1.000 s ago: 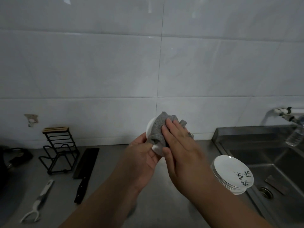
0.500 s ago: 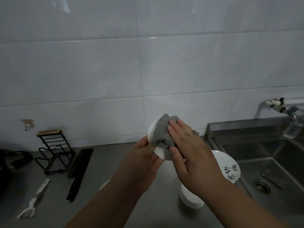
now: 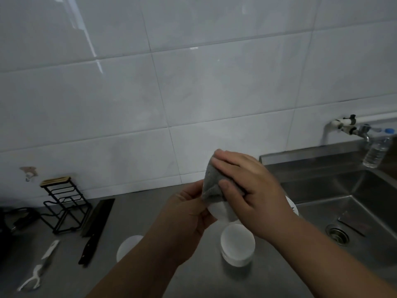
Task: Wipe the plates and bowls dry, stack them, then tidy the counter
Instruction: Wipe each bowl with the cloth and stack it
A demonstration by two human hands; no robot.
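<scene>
Right hand is pinching the grey cloth over the top rim of a small white dish. Its fingers are lying close together on the far side, with the thumb pressing the near side. Left hand is gripping the dish's left edge, curled round it, so the dish is hanging in the air between both hands. Just below the fingers a white bowl is sitting on the desk.
</scene>
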